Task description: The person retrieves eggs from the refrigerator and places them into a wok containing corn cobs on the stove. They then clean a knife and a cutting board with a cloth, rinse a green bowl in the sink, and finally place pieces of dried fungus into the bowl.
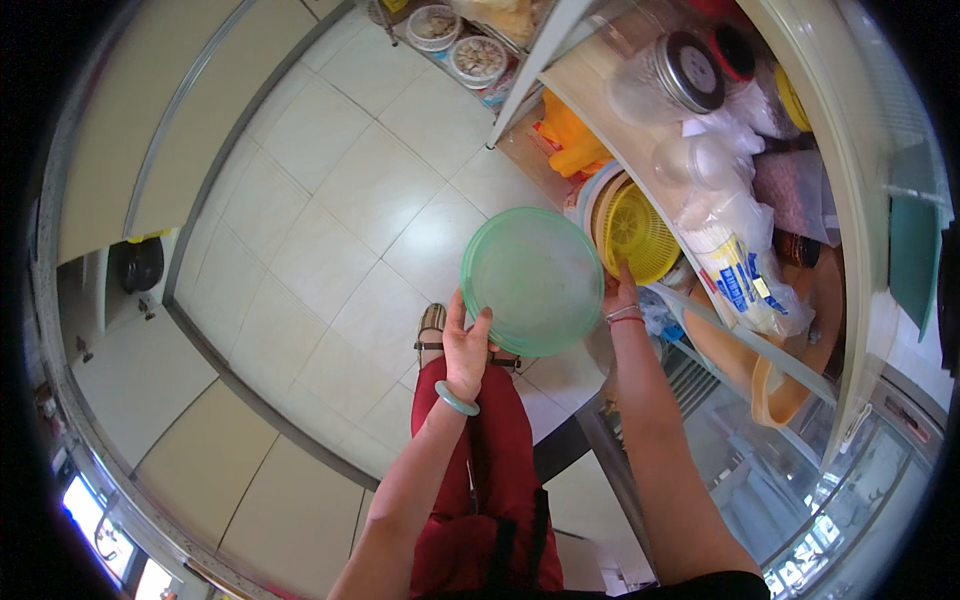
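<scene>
A round, translucent green plastic lid is held out above the tiled floor, level with the lower cabinet. My left hand grips its lower left rim, thumb on top and the other fingers along the edge. At the opposite rim is my right hand, closed on the edge, with part of its fingers hidden. One fingertip of that hand overlaps the front of a yellow slotted plastic basket in the cabinet. Behind the lid, a pale round tub and the basket sit nested together.
An upper shelf to the right carries a glass jar with a metal lid, plastic bags and a wooden-looking holder. An orange bag lies in the lower compartment. A rack with tubs stands at the far end. Beige cabinets line the left.
</scene>
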Available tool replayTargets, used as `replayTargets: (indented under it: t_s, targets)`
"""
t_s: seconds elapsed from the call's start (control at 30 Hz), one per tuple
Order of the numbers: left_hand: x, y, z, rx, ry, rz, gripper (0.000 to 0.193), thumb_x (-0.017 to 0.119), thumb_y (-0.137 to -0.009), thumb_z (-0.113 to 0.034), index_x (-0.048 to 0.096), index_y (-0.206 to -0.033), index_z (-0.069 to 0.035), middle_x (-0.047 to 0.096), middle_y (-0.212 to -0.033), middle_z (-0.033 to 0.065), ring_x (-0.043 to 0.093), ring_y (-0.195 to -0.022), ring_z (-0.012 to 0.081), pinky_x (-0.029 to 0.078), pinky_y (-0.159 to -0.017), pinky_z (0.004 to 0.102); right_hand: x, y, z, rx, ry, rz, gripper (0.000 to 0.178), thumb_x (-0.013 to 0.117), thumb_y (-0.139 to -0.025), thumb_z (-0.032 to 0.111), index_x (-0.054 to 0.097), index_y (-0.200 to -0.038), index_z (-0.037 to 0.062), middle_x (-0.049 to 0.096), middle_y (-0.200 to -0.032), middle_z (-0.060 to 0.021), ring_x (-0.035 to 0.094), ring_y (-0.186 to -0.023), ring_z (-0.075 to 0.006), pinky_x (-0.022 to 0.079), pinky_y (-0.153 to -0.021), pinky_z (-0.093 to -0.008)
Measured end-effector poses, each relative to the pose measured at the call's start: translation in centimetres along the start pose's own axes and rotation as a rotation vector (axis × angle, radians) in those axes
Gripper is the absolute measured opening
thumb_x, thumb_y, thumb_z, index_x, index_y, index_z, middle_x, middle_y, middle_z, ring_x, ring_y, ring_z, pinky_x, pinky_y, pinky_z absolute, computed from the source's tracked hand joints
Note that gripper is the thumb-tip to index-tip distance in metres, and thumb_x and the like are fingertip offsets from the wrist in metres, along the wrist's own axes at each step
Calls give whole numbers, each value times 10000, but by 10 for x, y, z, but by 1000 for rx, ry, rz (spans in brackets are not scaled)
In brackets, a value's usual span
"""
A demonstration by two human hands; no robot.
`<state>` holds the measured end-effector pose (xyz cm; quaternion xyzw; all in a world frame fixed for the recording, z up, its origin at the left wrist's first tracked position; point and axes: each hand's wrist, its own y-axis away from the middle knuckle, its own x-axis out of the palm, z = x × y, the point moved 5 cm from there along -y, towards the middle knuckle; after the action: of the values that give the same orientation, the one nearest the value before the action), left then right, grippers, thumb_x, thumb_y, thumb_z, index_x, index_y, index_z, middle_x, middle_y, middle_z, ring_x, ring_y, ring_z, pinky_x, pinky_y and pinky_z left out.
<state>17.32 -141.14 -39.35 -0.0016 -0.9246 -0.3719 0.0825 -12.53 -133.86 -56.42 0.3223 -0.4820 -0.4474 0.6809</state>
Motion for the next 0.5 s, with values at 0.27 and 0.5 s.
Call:
replayTargets:
  t_s: [0.27, 0.5]
  targets:
    - [-39, 40, -37, 4, 148, -84, 481, 528, -929, -102, 401, -1392, -96, 594, -1109, -44, 537, -765, 17, 428, -526, 170, 125, 180, -46, 123, 437, 363, 621, 395, -928, 602, 408, -1379, 175, 457, -1358, -17, 443, -1203, -278, 386, -944, -527]
    - [-101, 113, -122, 149, 310, -197, 491, 545, -931, -115, 393, -1395, -75, 604, -1047, 6, 536, -697, 31, 442, -543, 173, 205, 283, -91, -77, 751, 502, 583, 597, -909, 338, 385, -1416, 144, 405, -1415, -17, 421, -1245, -231, 421, -953, -445]
